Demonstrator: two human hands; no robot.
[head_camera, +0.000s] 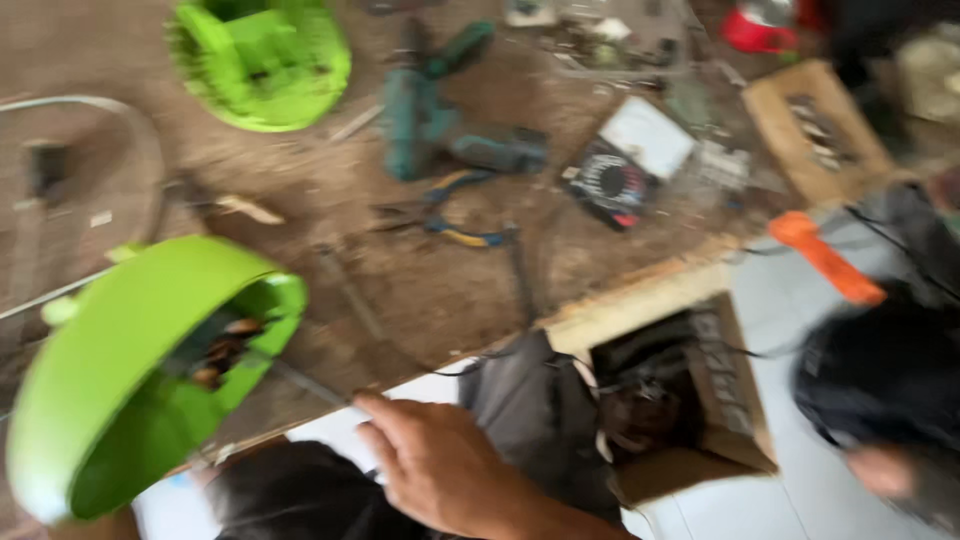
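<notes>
The green plastic shell (120, 370) sits at near left, tilted with its open mouth facing right, so the dark and coppery parts inside show. What carries it is hidden; no hand shows on it. If it is only propped on the near edge of the brown worktop (430, 300), I judge that a nudge could roll it off towards the floor and the loose-looking innards could spill out.

Just to its right is the right hand (440, 470), back up, with the fingers close together and lightly curled. It pinches nothing that I can see, and the fingertips rest at the edge of a white sheet (335, 428). The frame is smeared by motion, so whether they press on the sheet I cannot tell. A sweep leftward would likely strike the shell's rim.

Beside the hand a dark cloth (540, 420) drapes against an open cardboard box (735, 400) of dark parts and thin wires. A sleeve or finger snagging those wires could drag the box over. Another person, a dark shape (880, 380), crouches at near right over the pale tiled floor (800, 500), close enough to be bumped.

Further off on the worktop lie pliers (460, 232) with blue and yellow grips, an orange handle (825, 258), a black and white meter (625, 170) and a teal drill (440, 130). A second green housing (260, 60) lies at far left. The clutter leaves little room, so anything put down in haste may land on a tool and slide.
</notes>
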